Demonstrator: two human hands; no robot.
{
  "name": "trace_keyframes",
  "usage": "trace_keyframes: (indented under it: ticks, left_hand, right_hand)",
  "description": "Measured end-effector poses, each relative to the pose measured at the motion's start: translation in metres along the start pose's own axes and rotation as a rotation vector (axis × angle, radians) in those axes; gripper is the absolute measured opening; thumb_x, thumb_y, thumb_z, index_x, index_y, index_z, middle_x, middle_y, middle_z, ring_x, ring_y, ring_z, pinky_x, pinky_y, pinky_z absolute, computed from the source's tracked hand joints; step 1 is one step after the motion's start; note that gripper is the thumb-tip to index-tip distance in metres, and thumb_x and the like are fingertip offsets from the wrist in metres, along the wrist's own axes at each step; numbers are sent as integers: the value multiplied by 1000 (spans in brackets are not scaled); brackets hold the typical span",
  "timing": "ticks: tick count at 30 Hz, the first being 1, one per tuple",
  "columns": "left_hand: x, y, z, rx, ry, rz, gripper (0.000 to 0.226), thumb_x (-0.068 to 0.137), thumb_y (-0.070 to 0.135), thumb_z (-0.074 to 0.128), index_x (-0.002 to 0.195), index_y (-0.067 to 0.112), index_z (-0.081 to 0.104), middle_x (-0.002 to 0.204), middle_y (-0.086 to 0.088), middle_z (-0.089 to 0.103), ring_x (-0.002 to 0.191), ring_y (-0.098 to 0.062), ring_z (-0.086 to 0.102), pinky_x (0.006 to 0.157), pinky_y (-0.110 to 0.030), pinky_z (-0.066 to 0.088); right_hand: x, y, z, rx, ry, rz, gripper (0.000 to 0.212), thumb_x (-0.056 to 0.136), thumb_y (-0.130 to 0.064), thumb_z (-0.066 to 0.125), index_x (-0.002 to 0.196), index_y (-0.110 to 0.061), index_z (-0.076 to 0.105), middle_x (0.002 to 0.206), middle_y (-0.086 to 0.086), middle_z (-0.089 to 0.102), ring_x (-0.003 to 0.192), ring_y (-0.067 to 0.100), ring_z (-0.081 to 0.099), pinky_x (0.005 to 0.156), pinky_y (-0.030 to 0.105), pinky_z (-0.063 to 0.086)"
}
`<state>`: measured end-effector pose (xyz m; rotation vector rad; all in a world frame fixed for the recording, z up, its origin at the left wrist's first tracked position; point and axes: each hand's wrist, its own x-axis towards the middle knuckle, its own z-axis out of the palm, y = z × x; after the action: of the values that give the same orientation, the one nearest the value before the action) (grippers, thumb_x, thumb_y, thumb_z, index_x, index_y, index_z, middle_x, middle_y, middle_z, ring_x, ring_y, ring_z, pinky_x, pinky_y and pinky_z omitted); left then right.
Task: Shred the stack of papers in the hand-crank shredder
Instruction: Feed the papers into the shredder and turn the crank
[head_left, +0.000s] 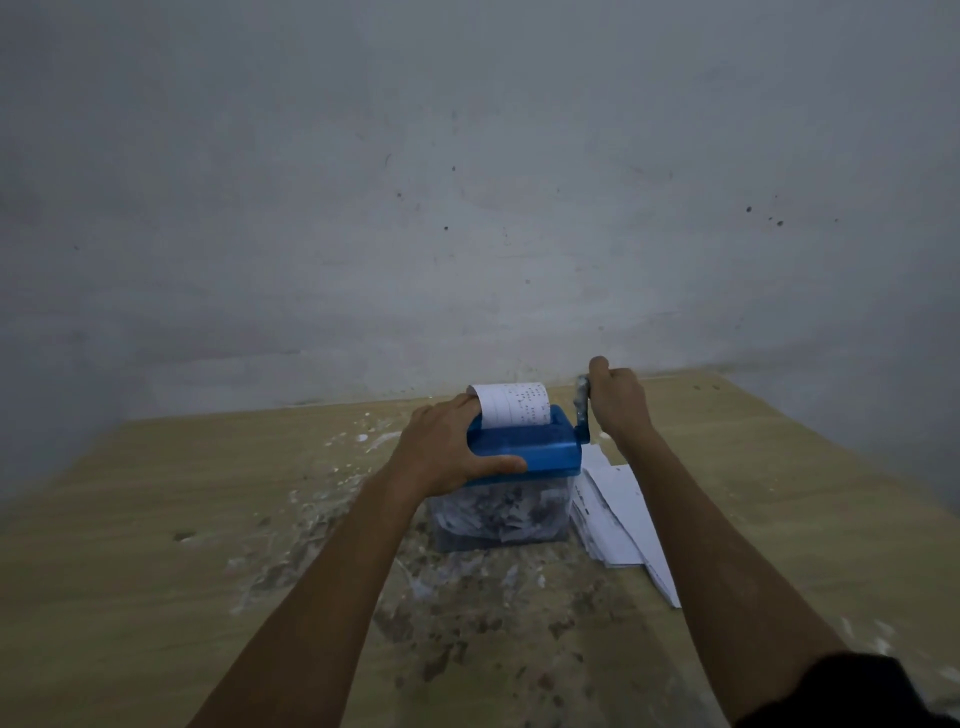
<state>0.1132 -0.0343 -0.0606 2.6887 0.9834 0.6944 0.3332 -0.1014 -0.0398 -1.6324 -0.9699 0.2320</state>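
Sitting between the two hands on a tan worktop (156, 519) is a hand-crank shredder (519, 457) with a blue top and a clear bin (498, 514) beneath it; the bin is holding a dense mass of white and grey paper shreds (488, 512) that is reaching nearly up to the blue top. A printed sheet (511, 405) is standing in the slot on the blue top, curling back at its upper edge, just beside the fingertips of the left hand. The left hand (447, 452) is gripping the left end of the blue top, its fingers curling over the upper edge while its thumb (493, 465) is lying along the front face. The right hand (618, 402) is closing in a fist round the grey crank handle (582, 410) that is sticking up at the right end of the shredder, thumb on top. Below the right hand and partly under that forearm, the stack of papers (618, 514) is lying fanned out on the worktop, its near edge touching or almost touching the bin's right wall. Scattered paper bits and dusty smears (363, 519) are covering the worktop under and between both forearms. A dark sleeve (857, 691) is showing at the right upper arm. Beyond both hands, a pale, speckled wall (467, 182) is rising from the far edge of the worktop.
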Motion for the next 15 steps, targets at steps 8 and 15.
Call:
trace_keyframes:
  ticks: [8, 15]
  left_hand:
    - [1, 4, -1, 41, -20, -37, 94, 67, 87, 59, 136, 24, 50, 132, 1, 60, 106, -21, 58, 92, -38, 50]
    - [-3, 4, -1, 53, -13, -69, 103, 62, 92, 54, 140, 24, 48, 137, 2, 58, 110, -21, 58, 93, -37, 51]
  right_hand:
    - [10, -3, -2, -30, -142, 113, 53, 94, -31, 29, 52, -13, 55, 56, 4, 59, 49, 17, 43, 50, 25, 28]
    - [17, 19, 14, -200, -219, 246, 46, 95, -37, 29, 62, -11, 48, 68, 12, 51, 56, 21, 41, 51, 26, 34]
